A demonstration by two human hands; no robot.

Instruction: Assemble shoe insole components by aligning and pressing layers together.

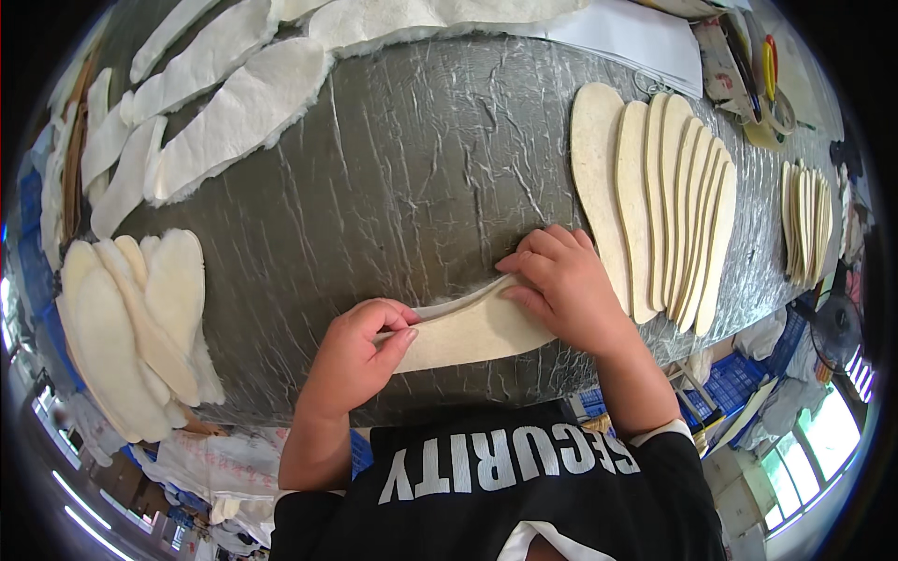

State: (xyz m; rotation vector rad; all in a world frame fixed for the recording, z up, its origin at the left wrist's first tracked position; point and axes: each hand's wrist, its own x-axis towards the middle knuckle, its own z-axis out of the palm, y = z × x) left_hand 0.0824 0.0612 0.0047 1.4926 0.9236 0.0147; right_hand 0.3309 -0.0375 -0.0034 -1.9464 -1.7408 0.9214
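A cream felt insole lies sideways near the table's front edge, held at both ends. My left hand pinches its left end between thumb and fingers. At the other end, my right hand grips the upper edge, thumb on the felt and fingers curled behind. A paler, fuzzy layer shows along the insole's far edge; most of it is hidden. Just right of my right hand, several felt insoles overlap in a fanned row. Fluffy cream insoles are heaped at the left.
White fleece pieces with furry edges spread over the far left of the dark, wrinkled table cover. White paper sheets lie at the back. A tape roll is at the back right. Another insole bundle stands far right, near a fan.
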